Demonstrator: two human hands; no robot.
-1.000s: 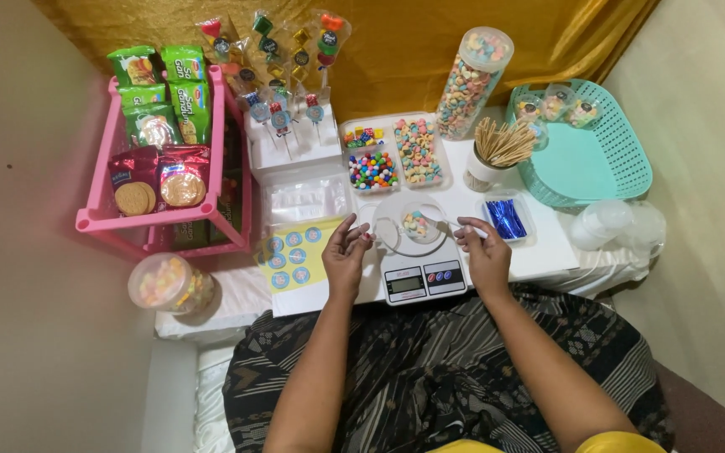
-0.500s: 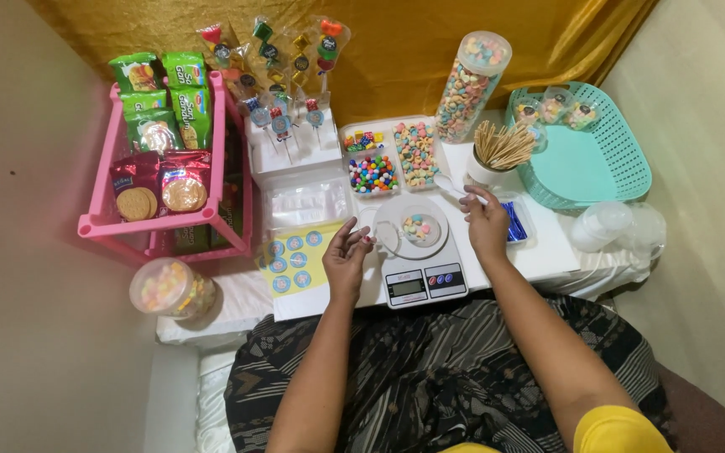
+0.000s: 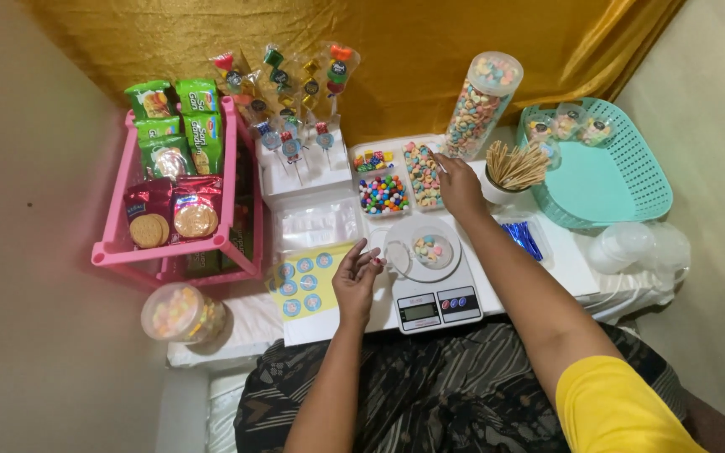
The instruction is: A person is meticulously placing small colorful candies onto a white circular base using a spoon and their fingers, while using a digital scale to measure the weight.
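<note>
right hand (image 3: 460, 186) over candy tray (image 3: 422, 174), beside tall jar (image 3: 478, 105).

green snack packets (image 3: 174, 113) on pink rack (image 3: 115, 252), round-sticker sheet (image 3: 308, 275), scale display (image 3: 420, 311)

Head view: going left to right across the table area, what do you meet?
Pink rack of snack packets → sticker sheet → left hand → kitchen scale with its dish of candies → right hand → cup of wooden sticks → teal basket.
</note>
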